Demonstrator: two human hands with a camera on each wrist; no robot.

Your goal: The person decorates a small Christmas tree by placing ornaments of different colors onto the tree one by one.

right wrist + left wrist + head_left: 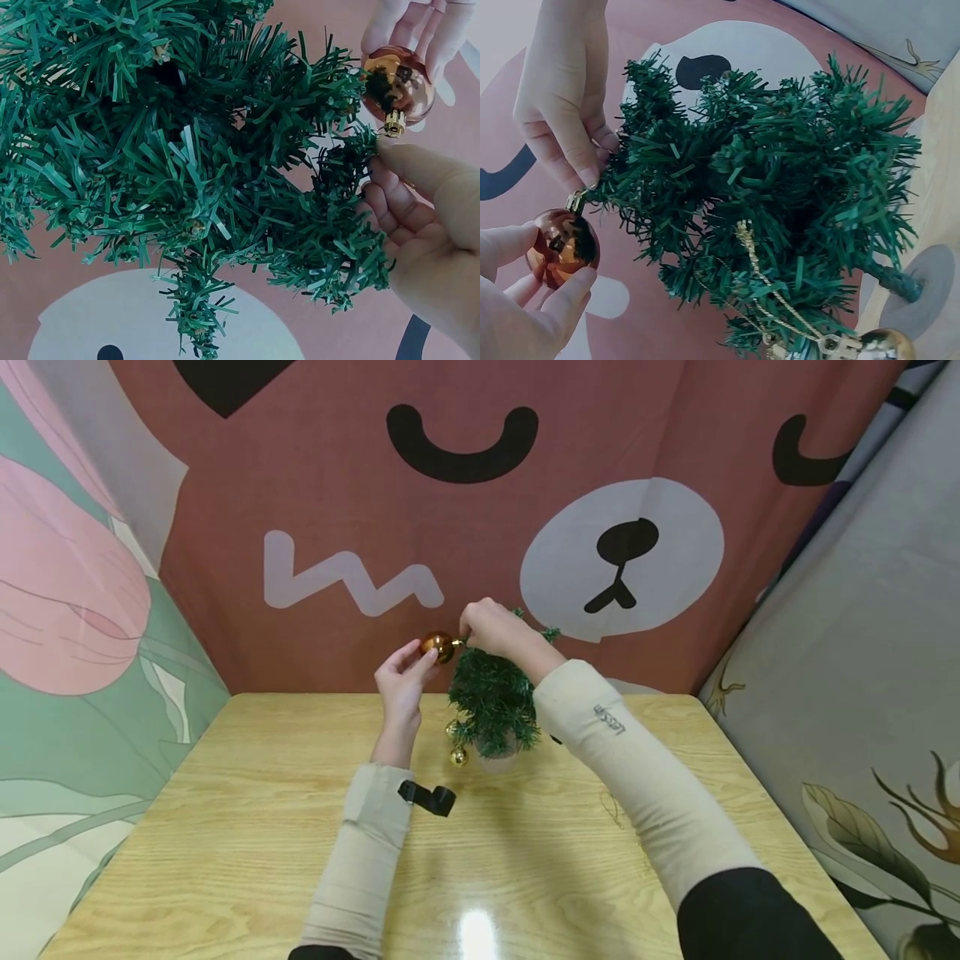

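A small artificial Christmas tree [491,693] with green tinsel needles stands toward the back of the table. My left hand [405,681] holds a shiny copper-orange bauble [564,244] between thumb and fingertips, left of the tree. Its gold cap [394,124] points toward the branches. My right hand [498,631] reaches over from the right. In the right wrist view, its thumb and curled fingers pinch a branch tip [360,150] right by that cap; I cannot tell whether the bauble's cord is in the pinch too. Gold baubles [459,756] hang low on the tree's left side.
The wooden table [262,827] carries the tree's pale round base [498,762]. Thin gold cords [611,808] lie on the right, partly hidden by my right sleeve. A printed bear curtain [337,485] hangs behind, and patterned cloths hang at both sides.
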